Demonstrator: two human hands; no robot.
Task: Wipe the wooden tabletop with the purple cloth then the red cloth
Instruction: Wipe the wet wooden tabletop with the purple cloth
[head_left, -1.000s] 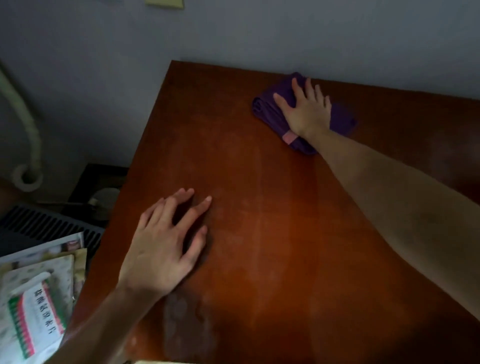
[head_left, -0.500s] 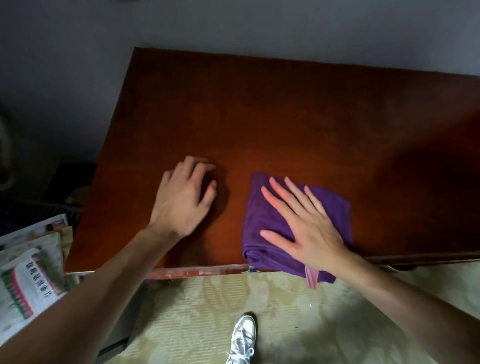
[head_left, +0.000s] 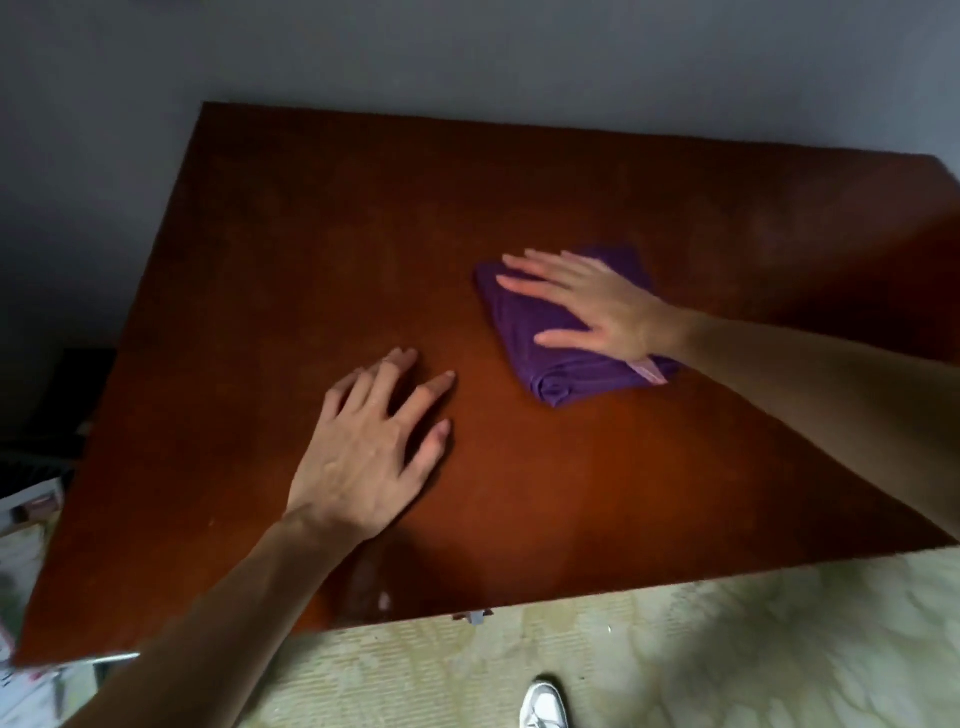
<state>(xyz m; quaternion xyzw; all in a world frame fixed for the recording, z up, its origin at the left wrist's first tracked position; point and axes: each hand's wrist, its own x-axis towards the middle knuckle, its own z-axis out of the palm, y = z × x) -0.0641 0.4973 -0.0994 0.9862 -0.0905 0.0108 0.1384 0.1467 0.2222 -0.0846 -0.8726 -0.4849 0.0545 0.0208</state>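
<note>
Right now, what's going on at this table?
A person is wiping the wooden tabletop. The right hand presses flat, fingers straight, on the folded purple cloth near the middle of the top. The left hand rests flat on the bare wood nearer the front edge, bracing. No red cloth is in view.

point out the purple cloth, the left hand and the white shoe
purple cloth (head_left: 524, 332): head view, bare folded part beside the thumb
left hand (head_left: 363, 457): head view, back of the hand
white shoe (head_left: 543, 707): head view, toe

Right hand (head_left: 597, 306) flat on cloth (head_left: 550, 358) mid-tabletop (head_left: 311, 234); left hand (head_left: 371, 457) nearer, left of it.
</note>
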